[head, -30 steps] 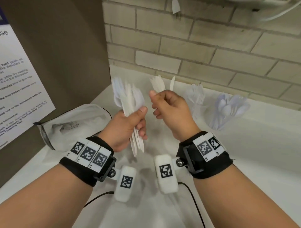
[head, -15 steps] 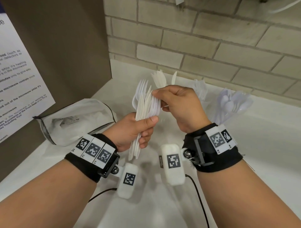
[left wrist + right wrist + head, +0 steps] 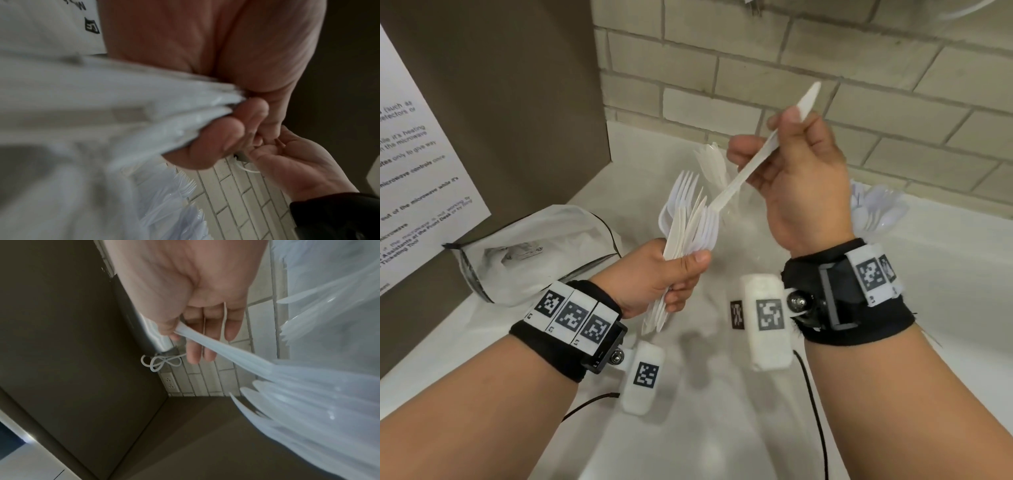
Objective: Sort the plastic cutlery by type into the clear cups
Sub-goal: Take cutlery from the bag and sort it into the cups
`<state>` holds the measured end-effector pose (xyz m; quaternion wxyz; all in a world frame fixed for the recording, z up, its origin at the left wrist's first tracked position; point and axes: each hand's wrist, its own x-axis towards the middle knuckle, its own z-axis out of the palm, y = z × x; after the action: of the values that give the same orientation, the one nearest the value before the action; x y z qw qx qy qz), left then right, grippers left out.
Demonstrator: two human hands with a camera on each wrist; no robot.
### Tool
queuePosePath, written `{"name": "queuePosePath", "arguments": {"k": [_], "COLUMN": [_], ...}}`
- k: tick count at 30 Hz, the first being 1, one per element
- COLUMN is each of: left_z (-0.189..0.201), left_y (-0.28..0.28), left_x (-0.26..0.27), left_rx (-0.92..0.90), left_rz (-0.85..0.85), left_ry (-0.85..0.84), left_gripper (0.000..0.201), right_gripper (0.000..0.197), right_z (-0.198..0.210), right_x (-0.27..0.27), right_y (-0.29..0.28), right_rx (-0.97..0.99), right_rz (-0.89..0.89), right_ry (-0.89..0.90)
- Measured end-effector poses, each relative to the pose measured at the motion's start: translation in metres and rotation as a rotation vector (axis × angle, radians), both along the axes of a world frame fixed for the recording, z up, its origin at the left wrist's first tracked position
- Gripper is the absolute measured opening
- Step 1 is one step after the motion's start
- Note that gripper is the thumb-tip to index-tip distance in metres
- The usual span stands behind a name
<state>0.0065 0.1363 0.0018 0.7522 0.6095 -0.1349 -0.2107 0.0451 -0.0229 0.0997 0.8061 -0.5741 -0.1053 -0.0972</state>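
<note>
My left hand (image 3: 685,274) grips a fanned bundle of white plastic forks and knives (image 3: 688,222) by the handles, heads up. My right hand (image 3: 767,140), above and to the right, pinches a single white knife (image 3: 743,174) whose lower end still touches the top of the bundle. In the right wrist view the knife (image 3: 205,340) runs from my thumb down to the bundle (image 3: 308,402). A clear cup of knives (image 3: 714,164) stands behind the bundle. A clear cup of spoons (image 3: 876,209) shows past my right wrist. The left wrist view shows a cup of forks (image 3: 180,186).
An opened plastic bag (image 3: 524,250) lies on the white counter (image 3: 945,291) at the left, against a brown wall with a printed notice (image 3: 414,178). A brick wall (image 3: 893,102) closes the back. Black cables trail from both wrist cameras over the near counter.
My right hand went to the bundle, took hold of one knife and has drawn it up and to the right. My left hand has kept its grip, shifting slightly right.
</note>
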Motion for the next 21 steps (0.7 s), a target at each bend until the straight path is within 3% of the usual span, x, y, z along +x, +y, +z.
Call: {"name": "queuePosePath", "arguments": {"k": [3, 8, 10, 13, 16, 18, 21], "left_z": [-0.003, -0.007, -0.007, -0.006, -0.005, -0.006, -0.008], "left_y": [0.001, 0.0, 0.002, 0.004, 0.004, 0.005, 0.005], "left_x": [0.0, 0.0, 0.001, 0.004, 0.005, 0.005, 0.004], "left_rx": [0.049, 0.093, 0.044, -0.024, -0.034, -0.037, -0.007], "left_rz": [0.02, 0.009, -0.013, -0.053, -0.067, -0.063, -0.046], "left_ry": [-0.02, -0.044, -0.026, 0.0, 0.011, 0.015, 0.01], "left_gripper": [0.029, 0.031, 0.038, 0.048, 0.047, 0.045, 0.031], "right_gripper": [0.024, 0.018, 0.01, 0.003, 0.008, 0.001, 0.009], "right_z": [0.004, -0.013, -0.016, -0.022, -0.028, -0.028, -0.024], "right_x": [-0.001, -0.001, -0.003, -0.006, -0.008, -0.009, -0.007], "right_y": [-0.005, -0.006, -0.007, -0.009, -0.007, -0.003, 0.0], "right_rx": [0.089, -0.078, -0.232, -0.516, -0.511, -0.479, -0.379], "right_rz": [-0.055, -0.086, -0.023, 0.229, 0.33, 0.324, 0.268], "right_ry": [-0.072, -0.054, -0.002, 0.184, 0.265, 0.262, 0.268]}}
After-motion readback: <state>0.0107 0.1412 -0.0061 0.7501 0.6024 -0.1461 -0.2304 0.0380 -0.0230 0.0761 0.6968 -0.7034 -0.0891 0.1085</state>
